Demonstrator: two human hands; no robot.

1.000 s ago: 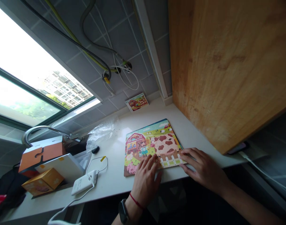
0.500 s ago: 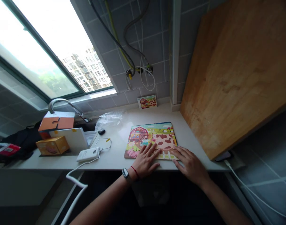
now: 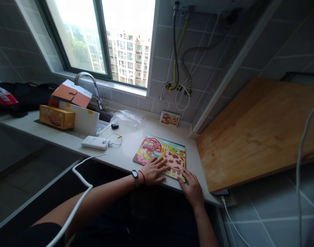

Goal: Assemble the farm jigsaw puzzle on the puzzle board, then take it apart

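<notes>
A farm jigsaw puzzle [image 3: 160, 154] lay flat near the front edge of the counter [image 3: 128, 144], showing a red barn and a brown-spotted cow. Left hand [image 3: 153, 171] and right hand [image 3: 191, 188] rested spread wide on its lower edge, holding nothing. Markings on the yellow box [image 3: 57, 117] were too small to read.

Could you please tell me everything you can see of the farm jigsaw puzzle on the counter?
The farm jigsaw puzzle is a flat rectangular board, cardboard by its look, assembled: red barn, farmer, spotted cow, white fence. It lies on the pale countertop, its near edge under the left hand and right hand.
</notes>
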